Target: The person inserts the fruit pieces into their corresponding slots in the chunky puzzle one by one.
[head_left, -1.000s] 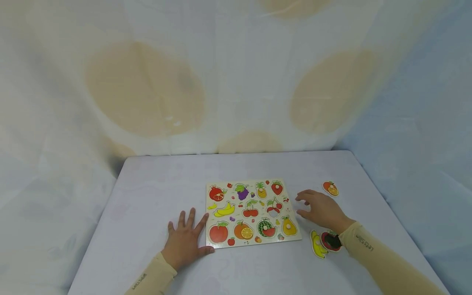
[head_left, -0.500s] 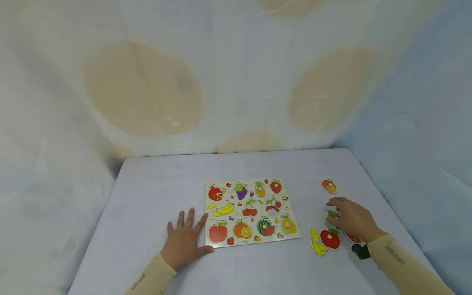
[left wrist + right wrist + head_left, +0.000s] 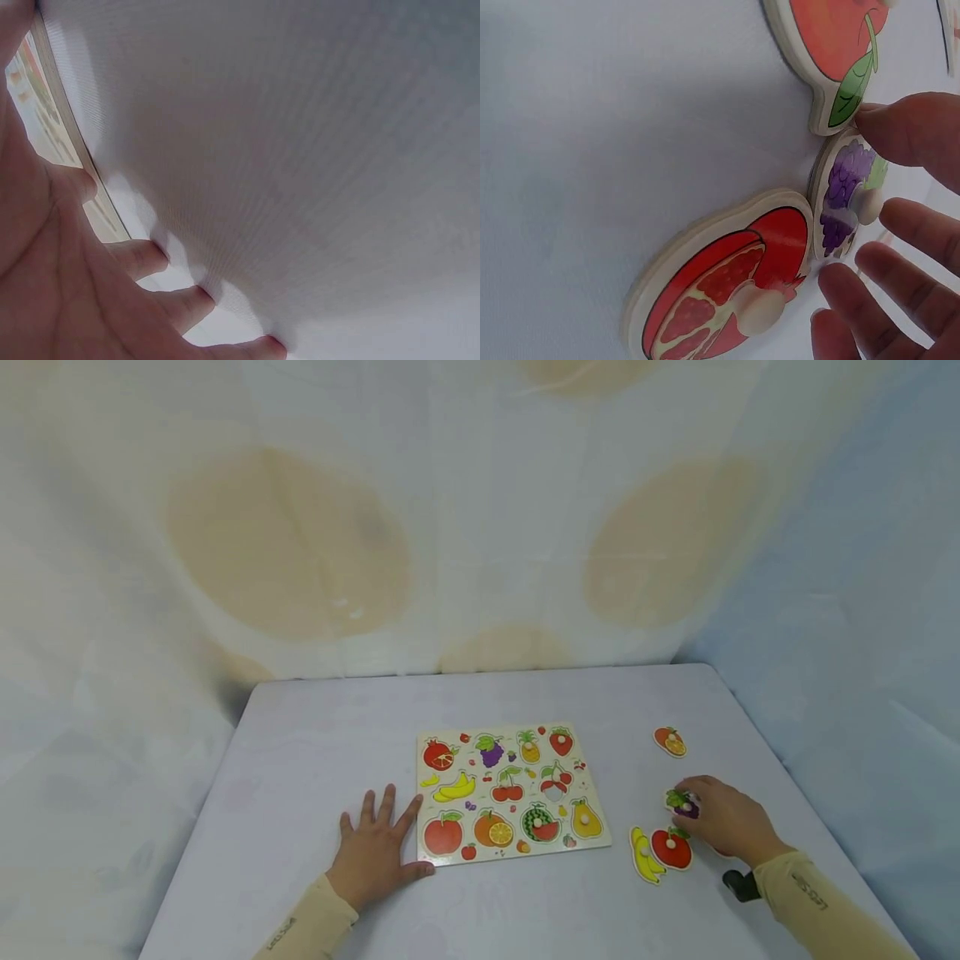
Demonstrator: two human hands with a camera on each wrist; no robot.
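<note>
My left hand [image 3: 371,856] lies with spread fingers at the left edge of the fruit puzzle board [image 3: 480,806], thumb and forefinger touching it. At the right side, my right hand [image 3: 727,818] is over a grape puzzle piece [image 3: 678,803]. The right wrist view shows its thumb and fingers either side of the grape piece's round knob [image 3: 867,206], apart from it. An apple piece [image 3: 829,37] is close by the thumb, and a pomegranate piece [image 3: 705,300] lies beside the grapes. In the head view the hand hides the pomegranate piece almost wholly.
A banana piece [image 3: 645,856] lies left of the apple. Farther back on the white table [image 3: 337,718] is an orange piece [image 3: 670,741]. Several fruits on the board, such as the watermelon [image 3: 540,823] and pear [image 3: 587,819], carry knobs. A dark object [image 3: 741,885] is at the right wrist.
My right hand has moved from beside the board rightward to the loose pieces, then slightly lower over the grapes. The left hand stays at the board's edge.
</note>
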